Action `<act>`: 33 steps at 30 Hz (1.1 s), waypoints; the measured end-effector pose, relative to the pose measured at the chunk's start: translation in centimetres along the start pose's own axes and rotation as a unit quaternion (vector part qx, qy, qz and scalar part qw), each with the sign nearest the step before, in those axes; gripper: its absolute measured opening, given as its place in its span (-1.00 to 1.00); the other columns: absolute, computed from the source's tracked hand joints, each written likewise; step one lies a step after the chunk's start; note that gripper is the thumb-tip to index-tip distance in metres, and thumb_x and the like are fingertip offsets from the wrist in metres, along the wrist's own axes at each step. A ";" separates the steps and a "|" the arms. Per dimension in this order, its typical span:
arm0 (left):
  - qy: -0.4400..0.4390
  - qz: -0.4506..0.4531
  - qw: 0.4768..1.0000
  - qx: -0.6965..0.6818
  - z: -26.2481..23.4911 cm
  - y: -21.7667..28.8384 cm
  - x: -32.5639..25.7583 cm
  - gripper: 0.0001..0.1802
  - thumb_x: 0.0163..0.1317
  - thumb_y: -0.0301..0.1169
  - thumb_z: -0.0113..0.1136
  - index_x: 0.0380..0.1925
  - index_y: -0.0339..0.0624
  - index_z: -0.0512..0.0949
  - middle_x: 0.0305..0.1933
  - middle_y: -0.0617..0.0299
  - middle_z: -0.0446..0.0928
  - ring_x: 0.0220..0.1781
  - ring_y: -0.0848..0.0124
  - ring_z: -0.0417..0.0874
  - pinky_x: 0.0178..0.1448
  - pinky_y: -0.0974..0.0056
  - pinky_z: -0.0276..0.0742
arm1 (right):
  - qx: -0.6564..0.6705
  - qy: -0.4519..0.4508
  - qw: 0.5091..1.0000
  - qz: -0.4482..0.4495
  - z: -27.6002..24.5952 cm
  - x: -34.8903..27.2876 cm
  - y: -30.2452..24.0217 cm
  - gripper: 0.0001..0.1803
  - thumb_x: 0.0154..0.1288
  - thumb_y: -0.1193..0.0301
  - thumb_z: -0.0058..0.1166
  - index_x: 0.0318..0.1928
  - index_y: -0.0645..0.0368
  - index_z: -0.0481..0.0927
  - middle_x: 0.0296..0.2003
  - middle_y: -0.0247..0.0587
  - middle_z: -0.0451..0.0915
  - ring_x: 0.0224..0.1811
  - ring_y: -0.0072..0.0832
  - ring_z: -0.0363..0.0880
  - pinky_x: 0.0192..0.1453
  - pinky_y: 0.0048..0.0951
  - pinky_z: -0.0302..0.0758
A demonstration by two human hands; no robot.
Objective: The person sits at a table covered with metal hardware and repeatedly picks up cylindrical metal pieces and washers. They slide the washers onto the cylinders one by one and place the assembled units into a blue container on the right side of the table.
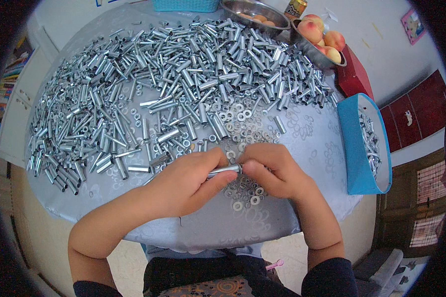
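Observation:
Above the near part of the table, my left hand is closed round an expansion anchor bolt, whose shiny metal sleeve points to the right. The fingers of my right hand pinch the end of that same bolt; a small ring or nut seems to sit there, partly hidden by the fingertips. Beneath and between both hands lie loose flat washers. Behind them spreads a large heap of silvery metal sleeves and bolts, with nuts scattered among them.
A blue box holding metal parts stands at the right edge. Along the back are a metal bowl of peaches, another metal bowl with round items, a drink can, a turquoise basket and a red box.

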State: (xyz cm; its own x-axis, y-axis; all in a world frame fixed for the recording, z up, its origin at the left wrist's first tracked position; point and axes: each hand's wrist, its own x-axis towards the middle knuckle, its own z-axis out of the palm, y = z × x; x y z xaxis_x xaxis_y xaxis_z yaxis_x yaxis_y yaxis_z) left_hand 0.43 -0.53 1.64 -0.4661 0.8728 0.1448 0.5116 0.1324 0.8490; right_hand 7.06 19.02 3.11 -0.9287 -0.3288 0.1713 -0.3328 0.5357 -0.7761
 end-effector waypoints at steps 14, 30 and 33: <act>0.013 0.026 0.999 0.027 -0.2 -0.2 0.0 -0.77 0.15 -0.30 0.04 -0.40 -0.26 0.34 -0.49 -0.01 0.39 -0.42 0.04 0.42 -0.33 0.11 0.29 | -0.014 0.016 0.998 -0.058 0.5 0.3 0.1 -0.75 0.18 0.28 -0.03 -0.43 0.24 0.49 -0.55 -0.10 0.46 -0.50 -0.22 0.45 -0.43 -0.34 0.34; 0.025 0.064 0.975 0.210 0.0 -0.8 0.2 -0.77 0.06 -0.31 0.11 -0.42 -0.26 0.38 -0.48 0.03 0.35 -0.41 0.05 0.38 -0.33 0.11 0.28 | 0.225 -0.087 0.951 0.192 0.0 0.1 0.3 -0.71 0.27 0.26 -0.11 -0.41 0.26 0.44 -0.63 -0.29 0.32 -0.52 -0.58 0.28 -0.45 -0.47 0.28; 0.058 0.120 0.965 0.225 -0.1 -1.1 0.2 -0.77 0.05 -0.31 0.11 -0.43 -0.26 0.38 -0.50 0.03 0.33 -0.43 0.05 0.37 -0.35 0.11 0.26 | 0.248 -0.070 0.943 0.213 0.6 0.4 0.2 -0.70 0.28 0.25 -0.12 -0.42 0.28 0.42 -0.63 -0.23 0.31 -0.55 -0.55 0.27 -0.44 -0.44 0.28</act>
State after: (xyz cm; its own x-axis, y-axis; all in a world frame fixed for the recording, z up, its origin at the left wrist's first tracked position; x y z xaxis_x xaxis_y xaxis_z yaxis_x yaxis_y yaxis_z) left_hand -0.26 -0.55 0.77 -0.3585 0.8490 0.3881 0.8644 0.1449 0.4815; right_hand 6.75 18.55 2.69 -0.9184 -0.2852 -0.2742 0.2142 0.2242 -0.9507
